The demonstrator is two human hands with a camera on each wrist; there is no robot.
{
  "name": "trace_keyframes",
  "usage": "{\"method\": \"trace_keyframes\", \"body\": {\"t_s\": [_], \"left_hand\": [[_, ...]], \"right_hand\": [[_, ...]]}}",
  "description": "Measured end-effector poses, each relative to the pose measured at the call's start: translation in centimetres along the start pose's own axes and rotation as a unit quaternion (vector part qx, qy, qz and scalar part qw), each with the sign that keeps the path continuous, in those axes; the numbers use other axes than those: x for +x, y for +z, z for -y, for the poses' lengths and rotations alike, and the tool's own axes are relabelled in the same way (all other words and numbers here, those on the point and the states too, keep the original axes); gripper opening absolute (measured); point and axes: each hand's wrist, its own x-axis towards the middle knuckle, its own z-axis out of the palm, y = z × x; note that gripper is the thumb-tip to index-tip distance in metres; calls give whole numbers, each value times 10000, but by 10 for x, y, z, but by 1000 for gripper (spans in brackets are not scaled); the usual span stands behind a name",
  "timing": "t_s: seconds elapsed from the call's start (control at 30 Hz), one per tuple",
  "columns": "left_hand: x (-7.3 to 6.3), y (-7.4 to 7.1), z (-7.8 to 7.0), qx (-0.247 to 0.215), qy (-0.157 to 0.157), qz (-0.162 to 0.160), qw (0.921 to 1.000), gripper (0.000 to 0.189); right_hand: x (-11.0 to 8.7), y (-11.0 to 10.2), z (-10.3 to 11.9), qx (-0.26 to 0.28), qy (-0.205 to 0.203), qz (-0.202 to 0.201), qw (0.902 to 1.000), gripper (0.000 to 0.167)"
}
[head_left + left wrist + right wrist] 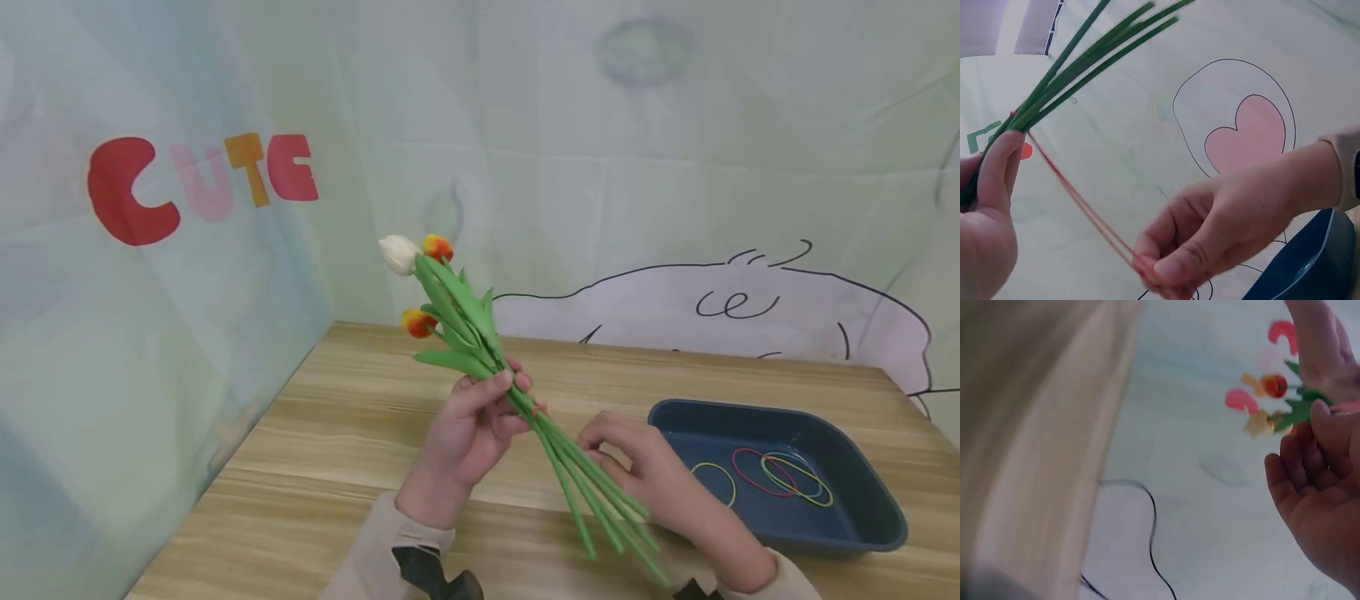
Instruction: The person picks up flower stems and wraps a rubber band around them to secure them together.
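Observation:
A bunch of artificial tulips, one head white and two orange-yellow, tilts up to the left over the table in the head view. My left hand grips its green stems just below the leaves. A red rubber band goes round the stems beside the left fingers. In the left wrist view, its doubled strands stretch away from the bunch to my right hand, which pinches the far end between thumb and fingers. The right wrist view shows the right hand before the blossoms.
At the right of the wooden table stands a dark blue tray. Several loose rubber bands lie in it, among them a pink-red one and a yellow one. A printed cloth backdrop hangs behind and to the left.

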Motion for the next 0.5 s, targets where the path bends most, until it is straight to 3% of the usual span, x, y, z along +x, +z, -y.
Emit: {"method": "trace_keyframes", "body": {"t_s": [0.1, 0.23, 0.3, 0.4, 0.5], "left_hand": [[2, -2, 1, -85, 256, -451, 9986, 19], [5, -8, 2, 15, 539, -946, 9940, 27], [7, -11, 3, 277, 698, -1269, 9891, 30], [10, -16, 5, 870, 960, -1753, 9760, 32], [13, -22, 6, 1630, 1291, -2040, 9566, 32]], "right_hand": [[-1, 25, 3, -36, 175, -194, 9997, 15], [-1, 58, 10, -239, -93, -642, 9976, 14], [-2, 69, 16, -40, -198, -755, 9969, 15], [-2, 79, 27, 170, -307, -701, 9969, 12], [-2, 78, 38, 355, -393, -596, 9968, 5]]}}
